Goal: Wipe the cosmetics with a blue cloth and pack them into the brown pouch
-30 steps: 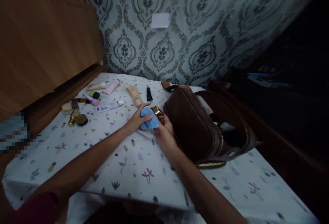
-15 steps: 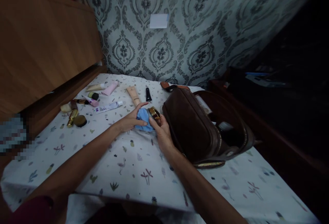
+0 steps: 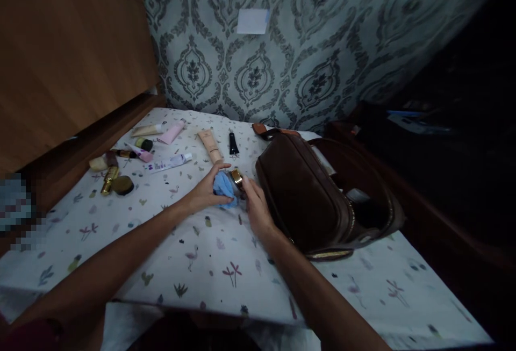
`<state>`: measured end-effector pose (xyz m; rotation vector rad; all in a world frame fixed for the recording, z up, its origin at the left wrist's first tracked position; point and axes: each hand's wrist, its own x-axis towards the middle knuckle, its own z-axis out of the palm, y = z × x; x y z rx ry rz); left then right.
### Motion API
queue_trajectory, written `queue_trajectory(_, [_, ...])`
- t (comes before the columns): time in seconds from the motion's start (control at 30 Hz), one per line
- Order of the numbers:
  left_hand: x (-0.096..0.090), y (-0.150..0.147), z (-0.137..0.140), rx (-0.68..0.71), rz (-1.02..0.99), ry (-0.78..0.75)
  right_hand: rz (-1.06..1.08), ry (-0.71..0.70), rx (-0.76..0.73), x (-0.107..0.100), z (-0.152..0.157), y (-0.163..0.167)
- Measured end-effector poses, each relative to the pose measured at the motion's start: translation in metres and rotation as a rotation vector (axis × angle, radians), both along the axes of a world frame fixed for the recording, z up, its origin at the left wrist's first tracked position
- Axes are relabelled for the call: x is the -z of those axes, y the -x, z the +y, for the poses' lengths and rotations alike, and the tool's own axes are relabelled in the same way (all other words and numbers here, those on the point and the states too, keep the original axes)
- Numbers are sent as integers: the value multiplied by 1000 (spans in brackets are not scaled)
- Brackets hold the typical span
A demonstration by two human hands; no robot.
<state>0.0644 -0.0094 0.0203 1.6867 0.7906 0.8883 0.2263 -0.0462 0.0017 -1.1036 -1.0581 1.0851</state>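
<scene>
Over the middle of the patterned tablecloth, my left hand [image 3: 204,192] is closed round a crumpled blue cloth [image 3: 223,185]. The cloth lies against a small jar with a shiny gold lid [image 3: 237,178]. My right hand [image 3: 256,200] grips the jar from its right side, fingers by the lid. Part of the jar's body is hidden by the cloth and fingers. Just beyond my hands lie a beige tube [image 3: 209,145] and a small black tube [image 3: 233,143]. A white and purple tube [image 3: 169,163] is left of them.
A brown leather bag [image 3: 298,190], unzipped with items inside, stands close to my right hand. Several cosmetics, including a round gold-lidded jar [image 3: 123,185] and a pink tube [image 3: 172,132], lie at the left. A wooden cabinet [image 3: 76,61] borders the table's left side; the patterned wall [image 3: 253,77] is behind.
The jar has turned a little between my hands, and my right fingers have shifted along the lid's right side. The view has tilted slightly downward.
</scene>
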Motion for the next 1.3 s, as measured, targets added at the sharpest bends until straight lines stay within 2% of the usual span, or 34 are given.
queue_trajectory(0.07, [-1,-1,-3,-10,88,-91,-44,-1,45,0,1,-1])
queue_trajectory(0.2, [3,-5,-12,-3,218,-386,-220,-32,120,-2,2,-5])
queue_trajectory(0.27, [7,-8,-15,10,230,-459,-314,-65,146,-3,1,-7])
queue_trajectory(0.33, [8,-10,-18,3,223,-438,-375,-78,187,-4,0,-9])
queue_trajectory(0.5, [3,-14,-20,-15,225,-275,-419,-63,217,-3,-1,-7])
queue_trajectory(0.6, [0,-14,-21,-24,229,-243,-427,-97,229,-2,-1,-6])
queue_trajectory(0.7, [0,-14,-21,-31,195,-167,-459,-173,226,-2,-3,-5])
queue_trajectory(0.87, [4,-13,-15,111,-58,124,-563,-361,202,-7,-9,-7])
queue_trajectory(1.1, [5,-13,-12,111,-94,107,-579,-402,202,-8,-9,-7])
queue_trajectory(1.3, [7,-12,-16,46,34,-1,-566,-349,201,-6,-6,-8])
